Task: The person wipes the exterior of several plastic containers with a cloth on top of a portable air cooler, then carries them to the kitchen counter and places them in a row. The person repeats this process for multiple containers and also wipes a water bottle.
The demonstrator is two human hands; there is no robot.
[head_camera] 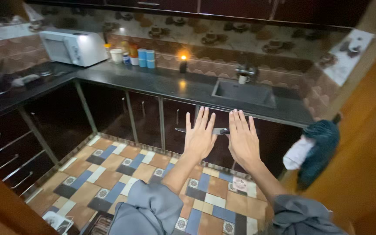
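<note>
Both my hands are raised in front of me, backs toward the camera, fingers spread and pointing up. A kitchen knife [221,131] lies level behind them. Its silver blade sticks out left of my left hand [199,135], and its dark handle shows in the gap beside my right hand [243,138]. The knife seems pinned under both palms or thumbs; the grip itself is hidden. Grey sleeves cover my forearms.
A dark L-shaped counter [162,82] carries a sink [244,92] with a tap, a lit candle [182,64], several jars and a white microwave [72,47]. Dark cabinets stand below, over a patterned tile floor [122,174]. A teal cloth [320,146] hangs by a wooden door at right.
</note>
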